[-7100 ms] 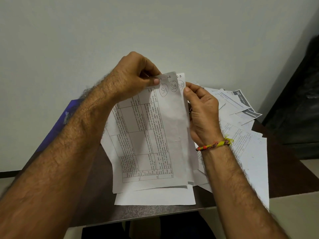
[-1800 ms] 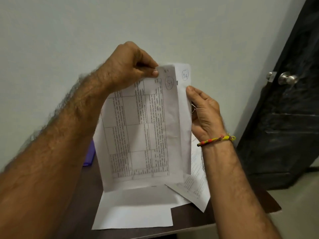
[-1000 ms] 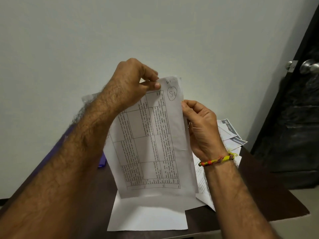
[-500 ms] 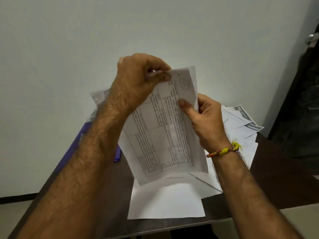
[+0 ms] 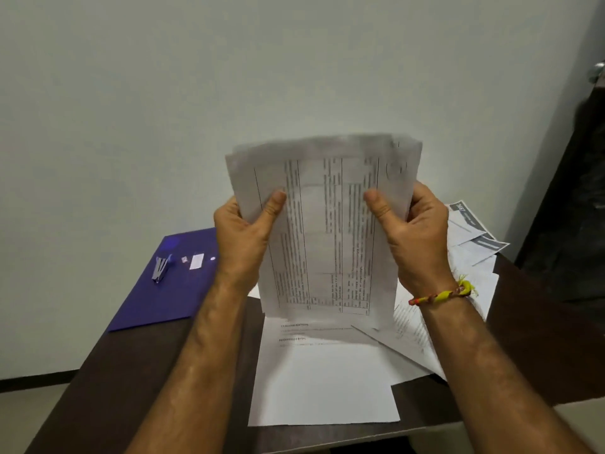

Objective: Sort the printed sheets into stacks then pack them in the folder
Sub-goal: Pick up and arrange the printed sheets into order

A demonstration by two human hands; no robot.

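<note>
Head view, frame centre: left hand and right hand grip a bundle of sheets upright over the worktop. Squaring looks underway; next, probably the blue folder, left.

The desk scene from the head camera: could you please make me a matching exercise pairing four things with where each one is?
Things:
1. stapler
2. blue folder
3. table sheets
4. bracelet

Places:
A. on the right wrist
B. flat on the desk, at the left
C. on top of the folder
D. held upright between the left hand and right hand

Pairs: 1-C, 2-B, 3-D, 4-A
</note>
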